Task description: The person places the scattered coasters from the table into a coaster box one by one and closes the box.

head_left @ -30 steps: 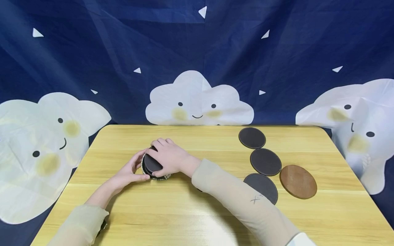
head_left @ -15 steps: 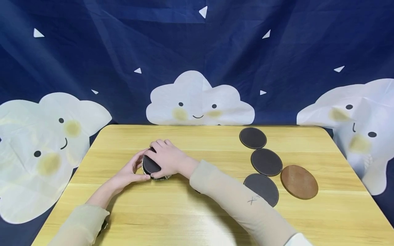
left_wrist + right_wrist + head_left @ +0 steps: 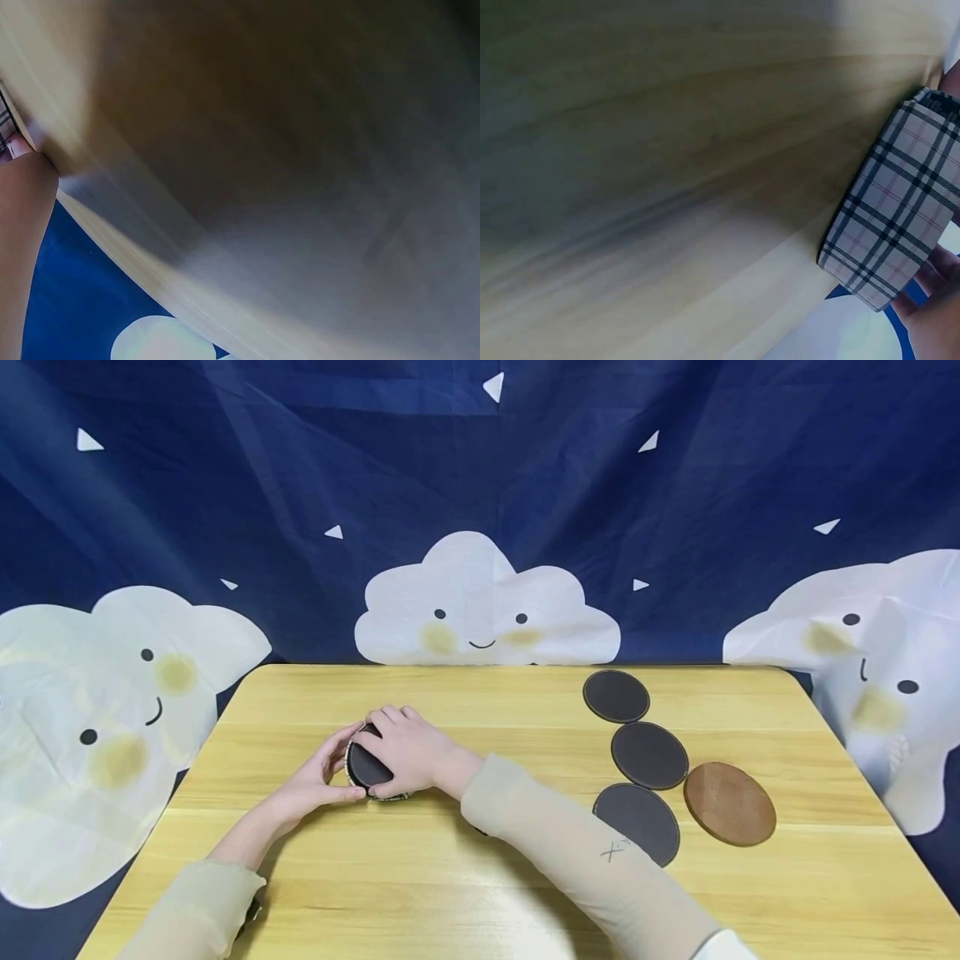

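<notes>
Head view: both hands meet over a small round plaid-sided holder (image 3: 378,789) standing on the left half of the wooden table (image 3: 480,893). The right hand (image 3: 405,750) lies across the top of a dark round coaster (image 3: 366,763) sitting in the holder, fingers curled over its far edge and thumb at its near edge, so that it grasps the coaster. The left hand (image 3: 318,781) cups the holder from the left side, thumb and fingertips touching its wall and curled about it. Right-wrist view: the holder's checked wall (image 3: 889,240) stands upright on the tabletop at the right edge, with fingertips (image 3: 930,281) just beside it. Left-wrist view: mostly blurred tabletop; a strip of the plaid pattern shows at the left edge, above a finger (image 3: 22,225). On the right half of the table, well apart from the hands, lie three dark coasters (image 3: 648,755) in a near-to-far row and one brown coaster (image 3: 729,803) just beside them. A navy backdrop printed with smiling clouds (image 3: 483,606) hangs behind the table.
</notes>
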`<state>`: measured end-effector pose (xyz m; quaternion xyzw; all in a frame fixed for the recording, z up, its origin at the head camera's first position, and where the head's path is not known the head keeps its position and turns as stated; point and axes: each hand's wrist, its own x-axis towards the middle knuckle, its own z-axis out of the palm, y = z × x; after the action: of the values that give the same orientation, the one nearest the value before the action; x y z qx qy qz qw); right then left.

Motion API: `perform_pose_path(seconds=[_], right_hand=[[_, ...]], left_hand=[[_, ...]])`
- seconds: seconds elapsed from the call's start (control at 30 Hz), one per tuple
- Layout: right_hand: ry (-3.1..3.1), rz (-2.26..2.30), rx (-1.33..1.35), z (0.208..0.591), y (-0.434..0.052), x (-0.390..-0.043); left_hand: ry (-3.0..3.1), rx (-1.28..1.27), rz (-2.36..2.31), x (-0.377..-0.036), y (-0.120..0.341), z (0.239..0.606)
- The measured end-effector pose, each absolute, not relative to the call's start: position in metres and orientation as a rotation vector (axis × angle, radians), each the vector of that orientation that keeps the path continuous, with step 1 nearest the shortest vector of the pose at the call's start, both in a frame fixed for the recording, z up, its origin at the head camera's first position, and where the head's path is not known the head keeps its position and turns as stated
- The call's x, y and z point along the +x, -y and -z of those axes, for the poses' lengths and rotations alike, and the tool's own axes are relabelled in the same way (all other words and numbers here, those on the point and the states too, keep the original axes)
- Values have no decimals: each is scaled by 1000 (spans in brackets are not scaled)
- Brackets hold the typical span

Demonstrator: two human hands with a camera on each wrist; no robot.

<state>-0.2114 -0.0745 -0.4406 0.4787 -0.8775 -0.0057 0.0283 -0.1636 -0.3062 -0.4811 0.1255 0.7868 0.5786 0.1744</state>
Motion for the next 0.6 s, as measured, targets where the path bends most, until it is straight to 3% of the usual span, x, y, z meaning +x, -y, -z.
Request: perform_pose_path(seconds=[0.6], right_hand=[[2751, -55, 1434, 447, 71, -209]], left_hand=[[-2251, 342, -1621, -163, 305, 479]])
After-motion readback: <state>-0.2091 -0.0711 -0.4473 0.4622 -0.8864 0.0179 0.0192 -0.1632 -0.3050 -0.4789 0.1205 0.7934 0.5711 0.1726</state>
